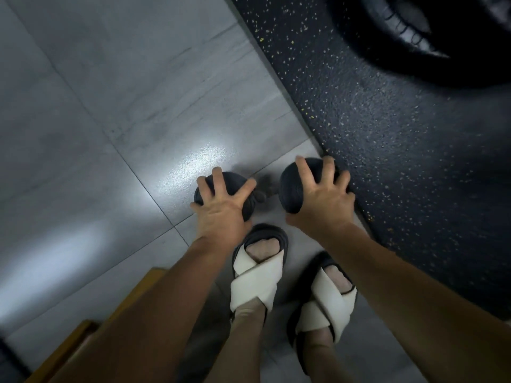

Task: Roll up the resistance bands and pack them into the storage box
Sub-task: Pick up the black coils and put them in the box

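1. Two dark rolled resistance bands are in view, one in each hand. The left roll [233,183] shows as a rounded black coil between spread fingers. The right roll [290,186] shows its spiral end face on the side toward the other roll.
2. The two rolls are side by side with a gap between them, and the right one is slightly further from the person.
3. The left hand [221,208] grips the left roll from above, fingers splayed and curled over its top, thumb tucked under the near edge.
4. The right hand [322,200] clasps the right roll the same way, fingers wrapped over the far side.
5. Both rolls are seen just ahead of the person's toes. The feet wear sandals with cream crossed straps and dark soles, the left sandal [257,275] a little ahead of the right sandal [329,299].
6. Below lies a grey tiled floor [110,106] with a bright glare patch near the left roll.
7. A dark speckled rubber mat [387,134] begins just beside the right roll.
8. A blurred black ring-shaped object [414,37] sits on the mat, far off.
9. A yellow-brown wooden edge [63,355] shows at lower left, beside the left forearm.
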`<state>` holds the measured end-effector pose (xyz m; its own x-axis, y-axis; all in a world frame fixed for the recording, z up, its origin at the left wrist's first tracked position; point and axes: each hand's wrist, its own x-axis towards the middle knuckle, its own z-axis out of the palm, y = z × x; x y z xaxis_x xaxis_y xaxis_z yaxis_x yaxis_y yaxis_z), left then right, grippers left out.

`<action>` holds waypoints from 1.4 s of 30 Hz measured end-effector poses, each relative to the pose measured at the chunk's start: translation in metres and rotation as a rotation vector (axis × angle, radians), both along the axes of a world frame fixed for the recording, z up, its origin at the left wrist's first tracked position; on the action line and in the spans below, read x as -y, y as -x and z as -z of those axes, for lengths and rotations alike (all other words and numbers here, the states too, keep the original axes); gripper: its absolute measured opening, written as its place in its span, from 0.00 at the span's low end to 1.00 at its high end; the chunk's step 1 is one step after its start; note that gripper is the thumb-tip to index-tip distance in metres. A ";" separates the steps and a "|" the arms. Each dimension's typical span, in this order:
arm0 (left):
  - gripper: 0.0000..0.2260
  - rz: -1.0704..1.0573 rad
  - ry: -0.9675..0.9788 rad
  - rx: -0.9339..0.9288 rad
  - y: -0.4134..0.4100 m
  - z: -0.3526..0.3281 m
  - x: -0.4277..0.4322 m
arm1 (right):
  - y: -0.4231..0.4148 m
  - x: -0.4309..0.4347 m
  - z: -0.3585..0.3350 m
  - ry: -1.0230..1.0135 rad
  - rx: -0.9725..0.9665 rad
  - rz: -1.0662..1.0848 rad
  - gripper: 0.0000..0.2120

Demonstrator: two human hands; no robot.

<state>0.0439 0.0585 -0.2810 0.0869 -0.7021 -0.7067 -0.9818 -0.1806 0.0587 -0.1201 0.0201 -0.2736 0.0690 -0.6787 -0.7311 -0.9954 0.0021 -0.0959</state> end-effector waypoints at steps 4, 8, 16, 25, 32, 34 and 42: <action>0.32 0.045 -0.011 -0.025 0.025 -0.091 -0.002 | 0.024 -0.028 -0.098 0.023 0.029 0.080 0.48; 0.30 0.077 0.010 -0.028 0.043 -0.202 0.002 | 0.048 -0.043 -0.213 0.002 0.000 0.156 0.47; 0.32 0.320 0.051 -0.094 0.065 -0.434 0.010 | 0.087 -0.070 -0.447 0.003 0.031 0.418 0.47; 0.33 0.826 0.073 -0.143 0.097 -0.579 0.004 | 0.083 -0.165 -0.608 0.122 0.000 0.845 0.49; 0.35 1.205 0.062 -0.191 0.153 -0.636 -0.048 | 0.068 -0.289 -0.651 0.141 -0.023 1.197 0.47; 0.34 1.322 0.030 -0.196 0.174 -0.649 -0.079 | 0.068 -0.329 -0.659 0.142 -0.044 1.308 0.47; 0.35 1.626 0.034 -0.250 0.228 -0.654 -0.291 | 0.056 -0.541 -0.666 0.272 -0.132 1.700 0.47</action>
<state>-0.1837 0.3495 0.3732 -0.8187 0.0485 -0.5722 -0.0947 0.9714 0.2178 -0.1758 0.5611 0.3922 -0.8456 -0.0171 -0.5335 0.1040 0.9750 -0.1962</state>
